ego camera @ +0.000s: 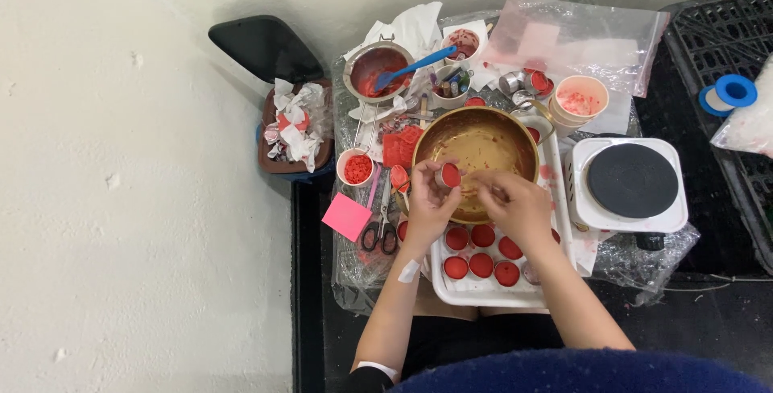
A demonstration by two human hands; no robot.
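Two bare hands work over a cluttered low table [354, 276] wrapped in clear plastic film, set against a pale wall. Largest item at right: white single-burner hot plate [633, 185] with a round black top, nothing on it. Beside it, centre: wide brass-coloured bowl [477, 150], inside streaked with residue, rim overlapping a white tray [483, 290]. Tray holds a cluster of small round tins filled with red wax [481, 251], sitting in close rows, touching or nearly so. Far edge: clear plastic zip bag [576, 39], lying flat. Far left: small pot with red residue [377, 67], blue spatula [412, 67] resting in it, handle pointing right. Off the table's left corner: brown bin [295, 131] stuffed with crumpled tissue, black lid tipped open. Paper cup with pale pink flakes [581, 100] sits near the bowl's far right. Small white cup of red bits [356, 167] sits left of the bowl. Black-handled scissors [381, 230] lie near the left wrist, pink sticky note [347, 216] just beside them.

Left hand [429, 204]: fingers closed around one small red-filled tin [448, 174], tilted, held over the bowl's near rim. Right hand [515, 204]: fingertips pinched narrow just beside that tin; cannot tell whether anything is between them.
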